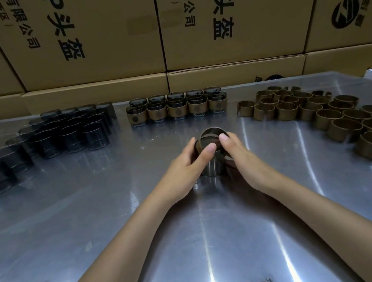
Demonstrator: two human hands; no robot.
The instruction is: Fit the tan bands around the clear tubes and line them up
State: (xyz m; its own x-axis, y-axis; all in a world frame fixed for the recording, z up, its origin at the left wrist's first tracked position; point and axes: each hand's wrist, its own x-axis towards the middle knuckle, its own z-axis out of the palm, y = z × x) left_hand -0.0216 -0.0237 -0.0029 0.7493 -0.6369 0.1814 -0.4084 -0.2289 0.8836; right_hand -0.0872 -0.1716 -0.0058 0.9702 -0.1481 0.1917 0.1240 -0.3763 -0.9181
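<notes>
Bare clear tubes (57, 134) stand far left on the metal table (96, 228); banded tubes (176, 109) are lined up at centre rear. At centre, left hand (184, 165) and right hand (238, 154) both grip one tube (211, 169), its tan band (213, 134) tilted at the rim. Loose bands (321, 109) lie right.

I count 10 banded tubes (176, 108) in 2 rows of 5, and 1 tube (211, 168) with 1 band (213, 134) between my 2 hands.

Tan bands (336, 114), smoky grey clear tubes (57, 134), silvery streaked worktop (96, 228), brown cartons (95, 33) with black print
</notes>
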